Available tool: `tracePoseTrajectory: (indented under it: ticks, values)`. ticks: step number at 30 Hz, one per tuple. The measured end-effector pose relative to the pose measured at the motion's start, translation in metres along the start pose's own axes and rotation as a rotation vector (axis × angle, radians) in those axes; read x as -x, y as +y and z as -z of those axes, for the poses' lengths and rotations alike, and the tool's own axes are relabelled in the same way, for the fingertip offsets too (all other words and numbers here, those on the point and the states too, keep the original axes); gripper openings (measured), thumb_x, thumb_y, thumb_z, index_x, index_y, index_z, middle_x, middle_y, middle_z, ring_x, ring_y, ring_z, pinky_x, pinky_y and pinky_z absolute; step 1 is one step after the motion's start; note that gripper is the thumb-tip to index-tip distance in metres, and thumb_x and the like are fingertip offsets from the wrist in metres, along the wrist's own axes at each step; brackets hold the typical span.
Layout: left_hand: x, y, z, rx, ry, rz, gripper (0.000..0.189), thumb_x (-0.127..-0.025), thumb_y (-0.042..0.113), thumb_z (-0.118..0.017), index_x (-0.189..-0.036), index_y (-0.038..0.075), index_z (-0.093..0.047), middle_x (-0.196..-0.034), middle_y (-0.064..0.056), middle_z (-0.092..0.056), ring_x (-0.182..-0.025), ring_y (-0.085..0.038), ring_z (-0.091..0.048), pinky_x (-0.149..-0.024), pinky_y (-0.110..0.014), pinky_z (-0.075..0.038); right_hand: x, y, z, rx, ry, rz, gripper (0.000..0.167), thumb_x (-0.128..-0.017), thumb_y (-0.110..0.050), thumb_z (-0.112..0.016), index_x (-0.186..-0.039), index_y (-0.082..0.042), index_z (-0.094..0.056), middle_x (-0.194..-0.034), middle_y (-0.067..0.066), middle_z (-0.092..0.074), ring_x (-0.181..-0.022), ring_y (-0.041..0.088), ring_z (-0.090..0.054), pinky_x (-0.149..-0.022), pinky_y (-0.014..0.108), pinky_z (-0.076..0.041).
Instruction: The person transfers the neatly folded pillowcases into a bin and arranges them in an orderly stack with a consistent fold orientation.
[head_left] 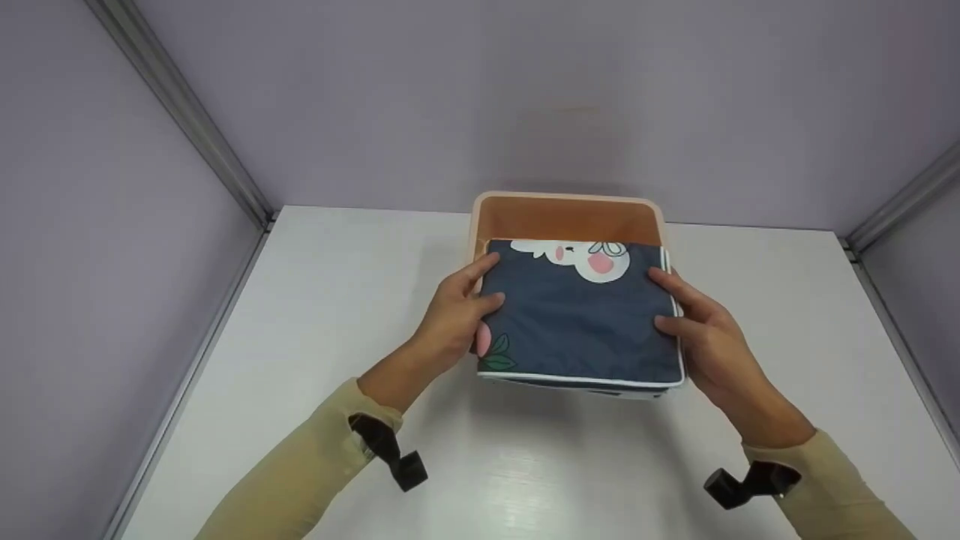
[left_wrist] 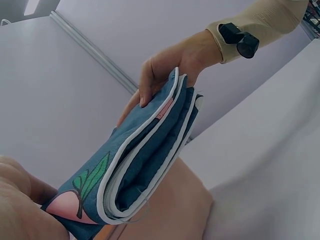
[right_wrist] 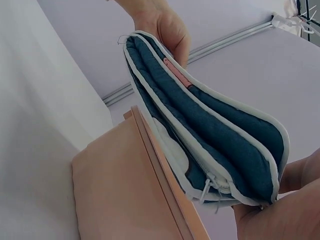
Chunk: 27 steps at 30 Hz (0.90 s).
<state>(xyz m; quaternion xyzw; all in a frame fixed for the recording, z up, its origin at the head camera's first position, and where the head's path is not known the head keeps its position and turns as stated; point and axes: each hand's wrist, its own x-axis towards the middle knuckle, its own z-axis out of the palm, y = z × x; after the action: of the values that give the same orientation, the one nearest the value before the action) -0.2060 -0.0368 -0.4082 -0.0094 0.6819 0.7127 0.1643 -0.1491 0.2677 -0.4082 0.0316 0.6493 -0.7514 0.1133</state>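
Observation:
A folded navy fabric piece (head_left: 577, 330) with white piping is held nearly level by both hands. A white cartoon animal face and a pink shape with green leaves (left_wrist: 95, 175) are printed on it. My left hand (head_left: 454, 311) grips its left edge, thumb and forefinger on the upper face; my right hand (head_left: 709, 337) grips the right edge likewise. In the right wrist view several folded layers and a white zipper pull (right_wrist: 206, 190) show. The fabric lies over the near part of a peach plastic bin (head_left: 566, 216), above its rim, and hides most of its inside.
The bin stands on a white table (head_left: 345, 300) near its back edge, close to the pale back wall (head_left: 375, 112). Side walls with grey metal corner rails (head_left: 187, 112) border the table left and right.

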Motion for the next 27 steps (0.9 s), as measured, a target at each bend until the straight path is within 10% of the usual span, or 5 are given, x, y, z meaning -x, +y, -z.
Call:
tracePoseTrajectory:
  ticks: [27]
  values:
    - [-0.021,0.001,0.001,-0.003,0.020,0.023,0.061,-0.098,-0.006,-0.058,-0.155,0.013,-0.045,-0.168,-0.004,-0.024,-0.156,-0.019,-0.011,-0.125,-0.036,-0.014,-0.019,-0.007,0.002,0.010,0.016,-0.051,0.067,-0.101,0.006,-0.044,-0.162,-0.015,-0.027,-0.171,-0.005,0.011,-0.157,0.021,0.003,-0.125,0.044,-0.013]
